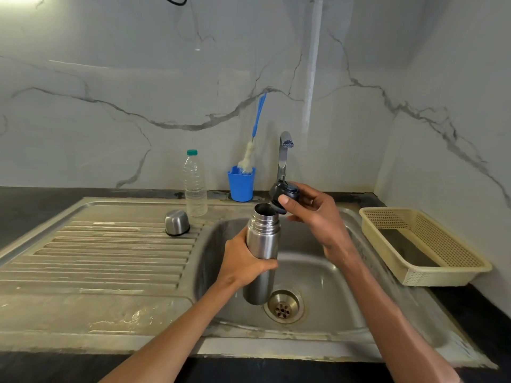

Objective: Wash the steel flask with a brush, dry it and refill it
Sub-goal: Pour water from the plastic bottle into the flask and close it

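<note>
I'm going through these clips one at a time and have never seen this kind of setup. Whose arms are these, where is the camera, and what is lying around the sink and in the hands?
There is no machine here: a person wears one wide-angle camera on the head, looking forward and down, so the two arms are the wearer's own. The left hand grips a steel flask upright over the sink, its mouth open. The right hand holds the flask's dark stopper just beside that mouth, below the tap. On the ribbed draining board sits the flask's steel cap, upside down, next to a capped clear plastic bottle. Behind, a blue cup holds a blue-handled bottle brush. To the right of the sink lies a beige plastic basket.
</note>
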